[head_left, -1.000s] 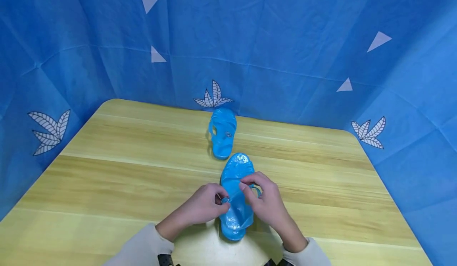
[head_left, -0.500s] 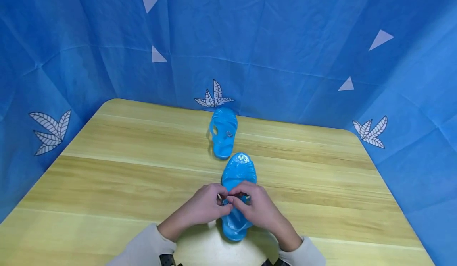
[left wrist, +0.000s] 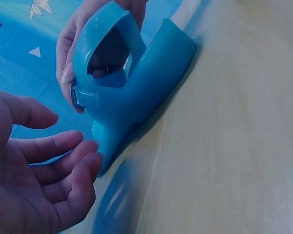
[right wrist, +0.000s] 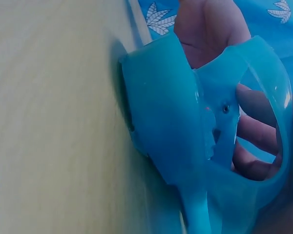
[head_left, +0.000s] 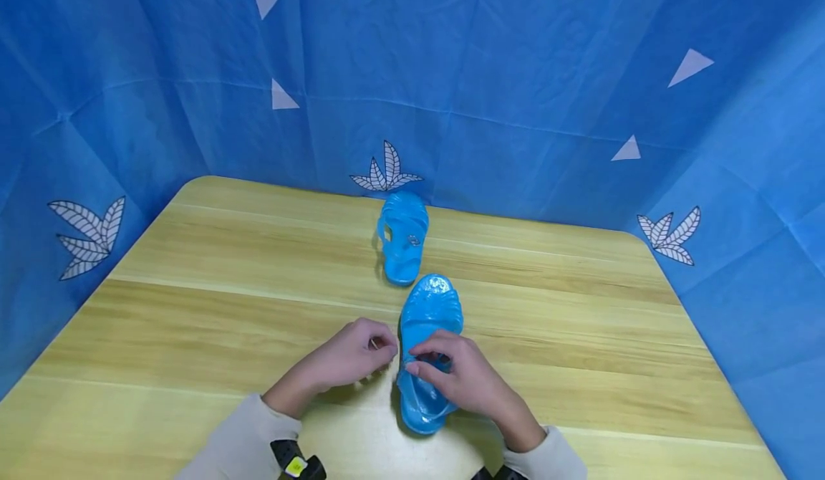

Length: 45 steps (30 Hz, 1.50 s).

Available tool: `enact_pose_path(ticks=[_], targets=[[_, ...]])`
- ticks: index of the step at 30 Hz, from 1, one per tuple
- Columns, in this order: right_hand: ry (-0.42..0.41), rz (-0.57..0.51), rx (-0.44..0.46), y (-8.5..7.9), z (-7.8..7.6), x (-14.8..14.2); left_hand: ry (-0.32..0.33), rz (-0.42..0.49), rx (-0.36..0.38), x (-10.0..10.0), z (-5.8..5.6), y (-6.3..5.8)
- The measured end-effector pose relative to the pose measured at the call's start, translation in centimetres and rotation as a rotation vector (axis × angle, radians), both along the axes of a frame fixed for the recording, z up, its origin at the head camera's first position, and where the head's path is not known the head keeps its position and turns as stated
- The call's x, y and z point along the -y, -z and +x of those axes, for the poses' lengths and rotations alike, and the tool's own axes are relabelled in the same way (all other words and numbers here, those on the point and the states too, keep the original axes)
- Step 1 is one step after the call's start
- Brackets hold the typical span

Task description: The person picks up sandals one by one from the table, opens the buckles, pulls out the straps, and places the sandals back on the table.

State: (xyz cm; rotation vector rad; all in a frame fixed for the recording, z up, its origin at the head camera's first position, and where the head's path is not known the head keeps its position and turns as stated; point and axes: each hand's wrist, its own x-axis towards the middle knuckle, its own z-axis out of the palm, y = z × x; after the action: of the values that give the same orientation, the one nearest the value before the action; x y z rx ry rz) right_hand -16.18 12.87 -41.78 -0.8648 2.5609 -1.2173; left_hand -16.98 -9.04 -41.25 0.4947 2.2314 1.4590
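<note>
A glossy blue sandal (head_left: 427, 308) lies toe away from me on the table. My right hand (head_left: 467, 376) is over its middle, thumb and forefinger curled around the sandal's ankle strap, one at each edge of the buckle (left wrist: 76, 97). In the right wrist view, my right fingers (right wrist: 256, 129) show through the strap loop. To the left of the sandal, my left hand (head_left: 353, 354) has its fingers loosely bent with nothing in them; in the left wrist view its fingertips come close to the sandal's side.
A second blue sandal (head_left: 404, 240) lies farther back on the wooden table (head_left: 225, 272), beyond the toe of the first. Blue cloth (head_left: 515, 72) with white leaf and triangle prints hangs behind and at both sides of the table.
My left hand has let go of the strap end and drawn off to the left. My right hand came left across the sandal to the buckle and stays there.
</note>
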Motion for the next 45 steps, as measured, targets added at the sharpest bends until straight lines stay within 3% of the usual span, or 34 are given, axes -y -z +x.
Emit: enact_pose_path(ticks=[8, 13, 21, 26, 30, 39, 45], targets=[[-0.033, -0.006, 0.108, -0.2, -0.1, -0.4, 0.128, -0.005, 0.088, -0.1, 0.2, 0.3], [-0.068, -0.034, 0.168, -0.2, -0.2, -0.5, 0.167, 0.055, 0.167, -0.1, 0.4, 0.6], [-0.110, -0.064, 0.215, 0.3, -0.4, -1.0, 0.132, 0.157, 0.278, -0.2, 0.5, 0.9], [-0.133, -0.090, 0.254, 0.6, -0.6, -1.2, 0.076, 0.251, 0.362, -0.3, 0.7, 1.6], [-0.139, -0.105, 0.259, 0.8, -0.7, -1.4, 0.073, 0.341, 0.425, -0.5, 0.7, 1.9], [-0.087, -0.130, 0.319, 0.8, -0.8, -1.6, 0.066, 0.512, 0.553, -0.8, 1.0, 2.3], [-0.071, -0.145, 0.352, 0.7, -0.8, -1.6, 0.064, 0.574, 0.597, -1.0, 1.2, 2.6]])
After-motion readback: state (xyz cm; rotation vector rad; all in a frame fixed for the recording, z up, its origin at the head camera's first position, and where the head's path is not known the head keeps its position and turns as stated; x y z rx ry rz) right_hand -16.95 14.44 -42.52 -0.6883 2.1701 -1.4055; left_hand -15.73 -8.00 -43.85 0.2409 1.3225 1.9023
